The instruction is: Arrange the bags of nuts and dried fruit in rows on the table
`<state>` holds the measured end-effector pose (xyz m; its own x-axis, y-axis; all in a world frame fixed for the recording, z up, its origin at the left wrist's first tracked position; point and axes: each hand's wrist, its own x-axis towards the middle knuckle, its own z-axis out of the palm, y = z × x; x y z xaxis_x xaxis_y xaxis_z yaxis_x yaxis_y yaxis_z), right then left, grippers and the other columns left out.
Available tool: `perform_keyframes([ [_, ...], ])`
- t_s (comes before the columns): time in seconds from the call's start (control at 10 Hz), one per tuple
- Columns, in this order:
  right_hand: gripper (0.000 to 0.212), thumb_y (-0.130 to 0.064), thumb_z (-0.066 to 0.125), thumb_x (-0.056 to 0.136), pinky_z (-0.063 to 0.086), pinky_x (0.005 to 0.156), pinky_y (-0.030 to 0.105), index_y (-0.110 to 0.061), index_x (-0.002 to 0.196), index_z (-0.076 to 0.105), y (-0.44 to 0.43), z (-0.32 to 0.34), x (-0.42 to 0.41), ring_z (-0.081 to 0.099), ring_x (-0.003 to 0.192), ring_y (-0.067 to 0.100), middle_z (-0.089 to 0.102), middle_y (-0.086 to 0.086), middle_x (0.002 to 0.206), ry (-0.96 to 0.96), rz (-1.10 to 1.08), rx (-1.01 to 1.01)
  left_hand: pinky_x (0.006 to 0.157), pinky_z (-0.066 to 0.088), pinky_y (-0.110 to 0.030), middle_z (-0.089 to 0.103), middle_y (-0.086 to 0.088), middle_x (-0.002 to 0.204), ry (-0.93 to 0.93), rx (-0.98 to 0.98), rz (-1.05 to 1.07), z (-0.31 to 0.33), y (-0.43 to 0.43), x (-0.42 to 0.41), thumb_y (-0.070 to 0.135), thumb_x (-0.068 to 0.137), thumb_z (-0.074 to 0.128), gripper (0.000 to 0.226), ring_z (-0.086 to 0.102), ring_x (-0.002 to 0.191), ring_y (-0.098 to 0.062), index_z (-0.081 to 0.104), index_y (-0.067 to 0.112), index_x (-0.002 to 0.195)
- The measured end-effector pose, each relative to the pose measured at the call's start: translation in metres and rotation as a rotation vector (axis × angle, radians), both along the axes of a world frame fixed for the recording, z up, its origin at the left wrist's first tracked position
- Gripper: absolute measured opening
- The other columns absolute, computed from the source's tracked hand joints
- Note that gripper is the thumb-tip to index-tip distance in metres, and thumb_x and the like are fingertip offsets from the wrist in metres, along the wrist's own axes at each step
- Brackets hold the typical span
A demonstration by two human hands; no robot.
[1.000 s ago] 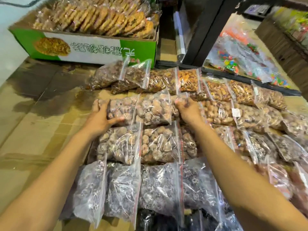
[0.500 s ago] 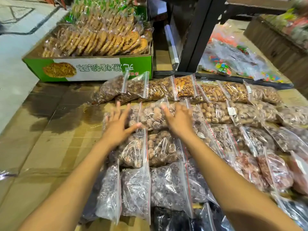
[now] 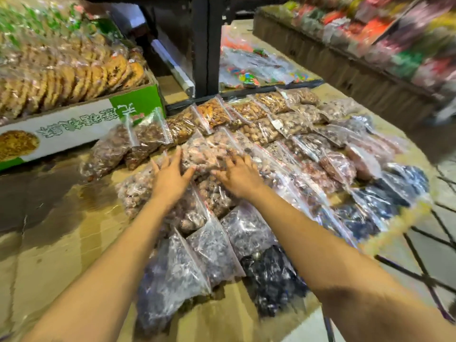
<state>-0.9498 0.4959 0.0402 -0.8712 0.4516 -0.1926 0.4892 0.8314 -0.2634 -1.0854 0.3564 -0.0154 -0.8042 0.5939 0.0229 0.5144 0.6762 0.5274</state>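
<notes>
Cardboard sheets, brown and stained dark in patches, cover the worktop (image 3: 49,243), and clear zip-top bags (image 3: 271,144) lie on it in slanting rows from the near edge to the far one. Each bag is a flat, crinkled plastic pouch with a thin red seal line. Bags in the far rows hold tan and orange-brown nuts, those in the middle rows rounder pale-brown and pinkish pieces, and those in the nearest rows (image 3: 214,245) dark purple to black dried fruit. Both arms reach forward over the near rows. His or her left hand (image 3: 170,178) lies flat with fingers spread wide on a bag of pale-brown lumps (image 3: 138,191) at the left end of a middle row, gripping nothing. Close beside it, the right hand (image 3: 240,177) rests palm down, fingers splayed, on the neighbouring bag (image 3: 204,154). At far left a green and white carton (image 3: 74,129) with an open top holds wrapped round biscuits standing on edge; two bags lean just beside its front wall. Behind the rows rises a black metal post (image 3: 204,45), and past it lie bags of coloured sweets (image 3: 246,75). Bare cardboard stays open to the left of the rows, while on the right the bags run close to the worktop's edge, where a black wire frame (image 3: 419,262) shows below.
</notes>
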Motion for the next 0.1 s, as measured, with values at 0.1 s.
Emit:
perform_keyframes([
  [0.1,0.073,-0.061,0.030,0.095,0.018,0.115,0.050,-0.011,0.147,0.027,0.0064,0.0036,0.0380,0.012,0.143,0.037,0.022,0.016,0.156,-0.042,-0.097,0.039,0.115,0.026,-0.048,0.038,-0.021,0.150,0.007,0.052,-0.087,0.0234,0.0151,0.0190,0.050,0.094,0.047,0.071,0.040,0.135,-0.038,0.021,0.016,0.152],
])
